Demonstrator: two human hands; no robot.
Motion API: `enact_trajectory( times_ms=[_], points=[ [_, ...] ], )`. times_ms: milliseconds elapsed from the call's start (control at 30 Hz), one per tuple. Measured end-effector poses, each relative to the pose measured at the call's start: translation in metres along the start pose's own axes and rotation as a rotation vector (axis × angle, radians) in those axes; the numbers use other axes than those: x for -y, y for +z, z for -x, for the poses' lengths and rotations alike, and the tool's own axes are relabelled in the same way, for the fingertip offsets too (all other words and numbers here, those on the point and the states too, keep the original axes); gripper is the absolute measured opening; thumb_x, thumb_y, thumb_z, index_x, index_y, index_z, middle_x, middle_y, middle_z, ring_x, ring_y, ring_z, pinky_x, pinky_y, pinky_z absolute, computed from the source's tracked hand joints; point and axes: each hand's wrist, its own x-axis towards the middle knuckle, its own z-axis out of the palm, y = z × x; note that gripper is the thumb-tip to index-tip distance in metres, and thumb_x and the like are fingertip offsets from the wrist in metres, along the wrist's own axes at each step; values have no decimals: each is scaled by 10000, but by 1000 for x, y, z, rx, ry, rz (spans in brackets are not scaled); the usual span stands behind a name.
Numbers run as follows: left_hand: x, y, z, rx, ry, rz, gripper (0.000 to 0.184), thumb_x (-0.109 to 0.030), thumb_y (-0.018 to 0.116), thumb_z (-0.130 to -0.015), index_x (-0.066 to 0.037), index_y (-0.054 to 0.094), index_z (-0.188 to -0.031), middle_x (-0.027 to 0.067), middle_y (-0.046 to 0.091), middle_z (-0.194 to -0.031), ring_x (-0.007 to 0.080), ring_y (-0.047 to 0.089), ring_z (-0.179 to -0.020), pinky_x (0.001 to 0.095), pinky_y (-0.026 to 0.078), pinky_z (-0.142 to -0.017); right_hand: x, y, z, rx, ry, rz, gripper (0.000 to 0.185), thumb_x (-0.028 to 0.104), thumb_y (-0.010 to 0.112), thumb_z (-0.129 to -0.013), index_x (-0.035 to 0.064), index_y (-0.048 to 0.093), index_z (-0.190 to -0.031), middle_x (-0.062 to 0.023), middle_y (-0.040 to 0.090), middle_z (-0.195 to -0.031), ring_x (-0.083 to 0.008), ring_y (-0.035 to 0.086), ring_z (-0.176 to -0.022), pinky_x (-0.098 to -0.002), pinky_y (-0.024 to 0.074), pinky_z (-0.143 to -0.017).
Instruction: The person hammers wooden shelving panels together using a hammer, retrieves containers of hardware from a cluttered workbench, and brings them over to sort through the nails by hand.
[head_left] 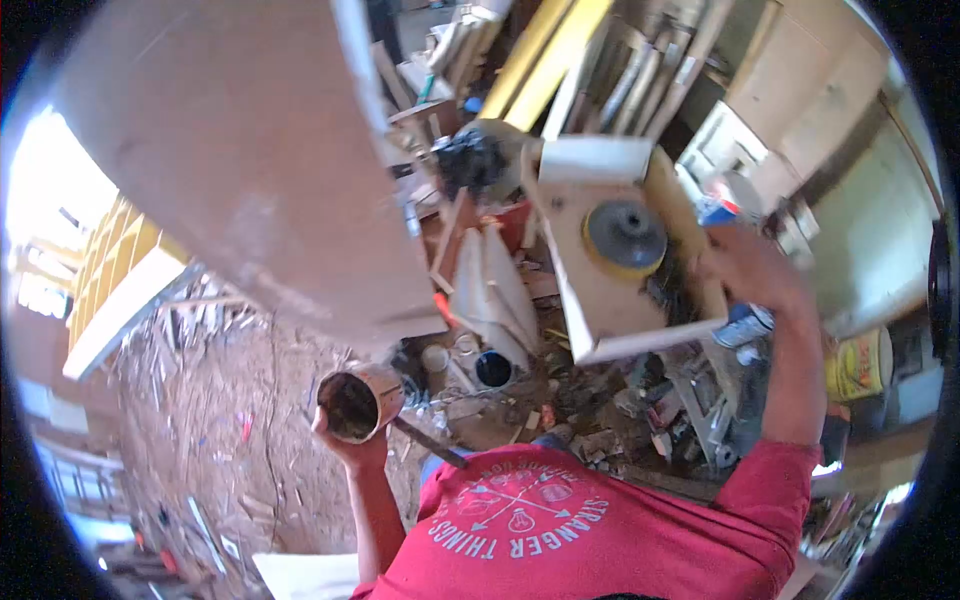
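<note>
My left hand (352, 450) is wrapped round an open can (385, 392), tilted so that its brown, crusted inside faces me. My right hand (752, 268) is at the right side of a shallow open box (592, 308); its fingers are blurred, so their grip is unclear. Right beside that hand is a can with white, blue and red colours (722, 208). Inside the box lies a round grey disc-shaped pad (626, 236) with a yellowish rim, next to a dark tangled bit (668, 292).
A large brown board (240, 150) stands at the left. Timber strips (640, 80) and yellow planks (530, 60) lean at the back. A container of dark liquid (493, 369) stands below the box. A yellow bucket (860, 364) is at the right. Scraps litter the floor (250, 400).
</note>
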Motion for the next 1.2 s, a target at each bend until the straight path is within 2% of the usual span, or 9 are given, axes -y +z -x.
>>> enact_trajectory(
  times_ms=[67, 167, 233, 267, 400, 600, 933, 1033, 1200],
  points=[
    [-30, -29, -4, -52, 49, -22, 767, -709, 540, -904, -178, 634, -1449, 96, 647, -1454, 361, 590, -1355, 627, 483, -1079, 39, 62, -21, 14, -281, 38, 453, 323, 683, -888, -11, 723, -1191, -198, 753, -923, -304, 741, -798, -432, 574, -747],
    [-71, -67, -9, -129, 153, -83, 743, -695, 517, -930, -172, 635, -1444, 77, 651, -1454, 319, 599, -1362, 594, 482, -1105, 151, 130, -37, 297, -266, -169, 475, 410, 701, -906, -27, 740, -1086, -291, 737, -985, -461, 730, -972, -541, 552, -861],
    [-92, -91, -9, -157, 145, 0, 729, -673, 515, -943, -156, 633, -1442, 80, 655, -1449, 302, 605, -1362, 572, 480, -1125, 213, 178, -47, 315, -451, -236, 450, 379, 691, -913, -26, 737, -1102, -291, 738, -1011, -473, 722, -982, -542, 547, -867],
    [-106, -105, -9, -180, 179, 9, 712, -651, 537, -950, -148, 632, -1446, 87, 671, -1428, 299, 624, -1338, 549, 490, -1124, 255, 182, -44, 416, -409, -227, 433, 356, 681, -917, -23, 735, -1120, -297, 738, -1034, -486, 710, -1024, -538, 547, -893],
    [-166, -154, 3, -288, 282, 36, 687, -620, 571, -951, -131, 645, -1428, 98, 696, -1390, 296, 654, -1295, 510, 503, -1113, 350, 269, -61, 372, -612, -314, 445, 354, 656, -917, -17, 733, -1150, -313, 731, -1075, -491, 694, -1089, -527, 545, -938],
    [-229, -192, 50, -524, 501, 16, 694, -622, 580, -945, -127, 647, -1426, 98, 698, -1389, 300, 650, -1303, 511, 494, -1129, 462, 330, -80, 486, -725, -244, 477, 386, 624, -912, -12, 736, -1148, -303, 740, -1048, -480, 708, -1058, -521, 548, -934],
    [-253, -230, 114, -818, 770, 176, 724, -664, 565, -929, -167, 636, -1450, 67, 672, -1439, 299, 611, -1356, 549, 475, -1130, 597, 383, -92, 772, -796, -133, 513, 419, 560, -932, 45, 724, -1243, -293, 742, -1149, -475, 698, -1113, -514, 542, -996],
    [-268, -245, 114, -897, 831, 192, 758, -698, 548, -928, -178, 613, -1475, 70, 659, -1451, 309, 601, -1366, 556, 472, -1127, 645, 403, -99, 710, -919, -132, 472, 360, 612, -927, 1, 726, -1210, -274, 766, -1068, -438, 747, -1022, -480, 575, -926],
    [-309, -285, 83, -927, 884, 118, 770, -724, 540, -917, -178, 626, -1454, 69, 661, -1433, 325, 612, -1334, 548, 496, -1064, 723, 418, -126, 734, -984, -187, 470, 368, 598, -922, 8, 717, -1198, -266, 766, -1037, -431, 750, -1015, -479, 573, -923]
  ],
)
